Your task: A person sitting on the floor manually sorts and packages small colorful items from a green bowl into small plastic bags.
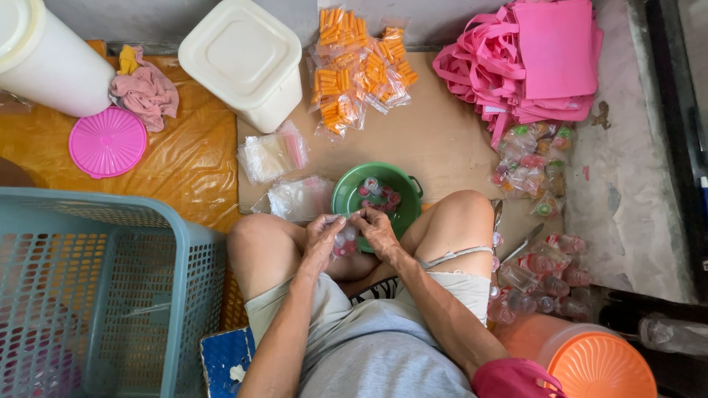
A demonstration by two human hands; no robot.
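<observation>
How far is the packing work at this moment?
Done: filled clear bags lie at the person's right, more near the pink bags. In hand: left hand and right hand together hold a small clear bag. Left: loose small cups in the green bowl; empty bags wait.

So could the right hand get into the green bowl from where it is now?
Probably yes. The right hand sits just at the near rim of the green bowl, and nothing lies between them; it does hold a small clear bag with the left hand.
</observation>
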